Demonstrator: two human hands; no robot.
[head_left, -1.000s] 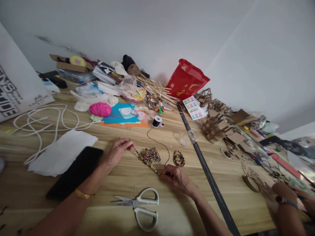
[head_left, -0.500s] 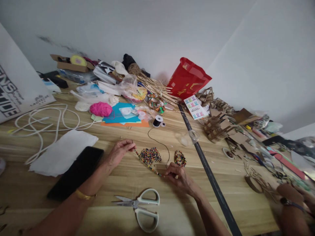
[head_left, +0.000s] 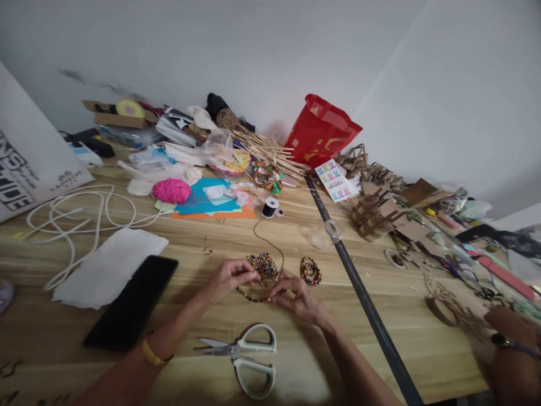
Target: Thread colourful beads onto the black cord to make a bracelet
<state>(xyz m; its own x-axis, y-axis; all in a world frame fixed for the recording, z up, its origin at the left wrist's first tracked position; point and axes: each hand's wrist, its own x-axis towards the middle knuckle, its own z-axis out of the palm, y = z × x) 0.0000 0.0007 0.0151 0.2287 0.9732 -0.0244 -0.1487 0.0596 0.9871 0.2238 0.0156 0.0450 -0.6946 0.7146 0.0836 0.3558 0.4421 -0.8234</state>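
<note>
My left hand [head_left: 228, 278] pinches one end of a short beaded strand [head_left: 250, 296], which sags in a curve between my hands. My right hand [head_left: 293, 295] pinches the strand's other end, where a black cord [head_left: 270, 246] leads away toward a black spool [head_left: 269, 207]. A pile of small multicoloured beads [head_left: 262, 264] lies on the wooden table [head_left: 211, 237] just beyond my fingers. A finished beaded bracelet [head_left: 310, 271] lies to the right of the pile.
White-handled scissors [head_left: 245, 355] lie near the front edge. A black phone [head_left: 131, 303] and white paper [head_left: 110, 267] sit left. Pink yarn [head_left: 171, 190], coloured paper, white cord [head_left: 76, 211], a red bag [head_left: 321, 132] and cardboard pieces crowd the back. Another person's arm with a watch [head_left: 509, 345] is at right.
My hands have come together, so the beaded strand that was stretched straight now sags between them. My left hand moved right, next to the bead pile.
</note>
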